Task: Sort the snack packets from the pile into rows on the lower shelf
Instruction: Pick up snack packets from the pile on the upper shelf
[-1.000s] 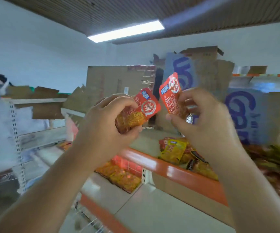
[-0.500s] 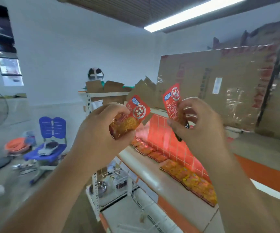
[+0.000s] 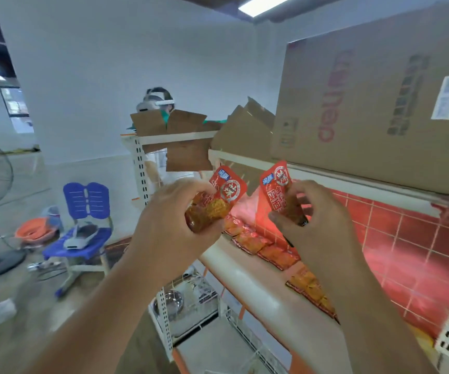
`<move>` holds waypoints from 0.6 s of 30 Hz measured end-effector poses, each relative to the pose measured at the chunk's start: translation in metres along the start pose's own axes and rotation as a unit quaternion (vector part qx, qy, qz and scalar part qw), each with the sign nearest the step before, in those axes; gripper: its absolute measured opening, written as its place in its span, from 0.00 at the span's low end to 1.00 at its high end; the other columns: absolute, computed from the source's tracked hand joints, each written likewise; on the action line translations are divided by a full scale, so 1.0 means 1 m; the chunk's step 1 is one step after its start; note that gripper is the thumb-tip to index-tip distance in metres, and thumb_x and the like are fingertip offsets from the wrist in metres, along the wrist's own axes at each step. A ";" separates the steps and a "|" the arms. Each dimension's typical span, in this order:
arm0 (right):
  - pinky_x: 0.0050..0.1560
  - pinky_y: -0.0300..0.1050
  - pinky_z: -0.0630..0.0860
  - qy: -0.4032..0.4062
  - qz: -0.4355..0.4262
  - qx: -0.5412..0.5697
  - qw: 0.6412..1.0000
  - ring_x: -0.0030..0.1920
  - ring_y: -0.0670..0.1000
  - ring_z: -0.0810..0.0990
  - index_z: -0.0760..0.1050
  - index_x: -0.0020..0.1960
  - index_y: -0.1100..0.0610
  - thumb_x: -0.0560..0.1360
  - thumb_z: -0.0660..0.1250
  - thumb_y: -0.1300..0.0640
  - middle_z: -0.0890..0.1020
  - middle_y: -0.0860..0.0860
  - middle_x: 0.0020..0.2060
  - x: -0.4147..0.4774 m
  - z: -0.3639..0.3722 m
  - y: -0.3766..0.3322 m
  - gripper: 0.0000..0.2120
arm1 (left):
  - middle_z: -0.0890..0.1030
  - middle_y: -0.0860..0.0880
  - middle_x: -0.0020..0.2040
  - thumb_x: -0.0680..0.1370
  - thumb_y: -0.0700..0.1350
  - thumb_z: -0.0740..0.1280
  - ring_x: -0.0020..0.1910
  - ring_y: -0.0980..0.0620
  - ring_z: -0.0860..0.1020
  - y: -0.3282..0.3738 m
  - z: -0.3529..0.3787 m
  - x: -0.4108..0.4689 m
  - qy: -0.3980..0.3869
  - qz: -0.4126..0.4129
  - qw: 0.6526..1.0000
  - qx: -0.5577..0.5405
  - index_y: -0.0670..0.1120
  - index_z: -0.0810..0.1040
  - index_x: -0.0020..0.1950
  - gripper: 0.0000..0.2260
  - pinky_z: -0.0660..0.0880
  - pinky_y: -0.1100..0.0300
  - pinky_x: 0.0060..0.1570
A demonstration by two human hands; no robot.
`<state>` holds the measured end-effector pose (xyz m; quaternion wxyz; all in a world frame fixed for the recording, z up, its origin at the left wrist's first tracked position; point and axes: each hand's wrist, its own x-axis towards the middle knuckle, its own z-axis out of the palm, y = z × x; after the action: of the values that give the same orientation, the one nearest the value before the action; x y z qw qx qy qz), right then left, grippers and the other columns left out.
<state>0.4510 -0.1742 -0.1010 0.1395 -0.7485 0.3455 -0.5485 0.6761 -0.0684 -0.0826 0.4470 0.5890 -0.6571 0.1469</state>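
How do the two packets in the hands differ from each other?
The left packet tilts right; the right packet stands nearly upright. The left hand wraps its packet; the right hand pinches its own. Both are red with a blue corner label.

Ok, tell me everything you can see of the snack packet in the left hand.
The snack packet is a small glossy plastic pouch. Its upper part is red with a blue patch at one corner and a round white-and-red emblem; its lower part looks orange-brown. It is held in the air, tilted with its top toward the upper right, in front of the shelf. The left hand grips its lower half, fingers curled round it. It is apart from the second packet in the right hand.
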 end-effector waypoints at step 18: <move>0.39 0.36 0.71 -0.057 0.207 -0.114 0.970 0.45 0.38 0.76 0.75 0.52 0.43 0.69 0.79 0.46 0.76 0.39 0.45 0.080 0.101 0.229 0.17 | 0.79 0.61 0.50 0.69 0.52 0.78 0.48 0.57 0.78 -0.141 0.288 0.118 -0.181 -0.032 0.976 -0.117 0.56 0.79 0.59 0.19 0.77 0.57 0.50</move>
<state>0.4730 -0.4104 -0.2145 0.1832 -0.7018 0.5445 -0.4213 0.6957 -0.3885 -0.2005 0.3907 0.5700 -0.7207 -0.0549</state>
